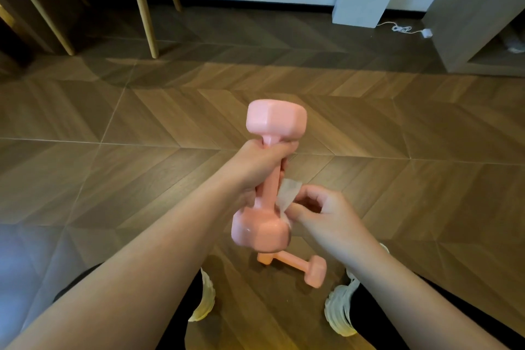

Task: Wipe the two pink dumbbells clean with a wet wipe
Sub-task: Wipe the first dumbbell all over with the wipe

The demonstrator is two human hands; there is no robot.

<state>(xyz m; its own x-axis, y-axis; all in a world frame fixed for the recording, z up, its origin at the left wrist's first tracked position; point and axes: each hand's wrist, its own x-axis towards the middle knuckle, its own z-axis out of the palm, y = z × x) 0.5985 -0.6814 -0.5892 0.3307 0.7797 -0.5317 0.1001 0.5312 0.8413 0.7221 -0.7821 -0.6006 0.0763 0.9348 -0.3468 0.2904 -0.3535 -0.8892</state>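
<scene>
In the head view, the job looks to be mid-way through one weight. The left hand [255,170] holds one pink dumbbell [277,119] up in the air, roughly upright, above the floor [142,122]. Its fingers [287,148] are curled tight round the top of the handle, just under the upper head. The right hand [324,216] pinches a small, crumpled wet wipe [288,193] between thumb and bent fingers [308,193], and presses it against the spot where the handle meets the lower head. That lower head shows a small bright glint that could be moisture, so I judge this end is being wiped now. Whether the upper head and the handle are done cannot be told. The second dumbbell [312,267] lies on its side on the floor between the person's white shoes [339,310], well away from the floor's far edge by the wall and touched by neither hand; it probably awaits its turn, though that is a guess. Both weights are matte pink with faceted heads and slim handles, with no obvious dirt.
</scene>
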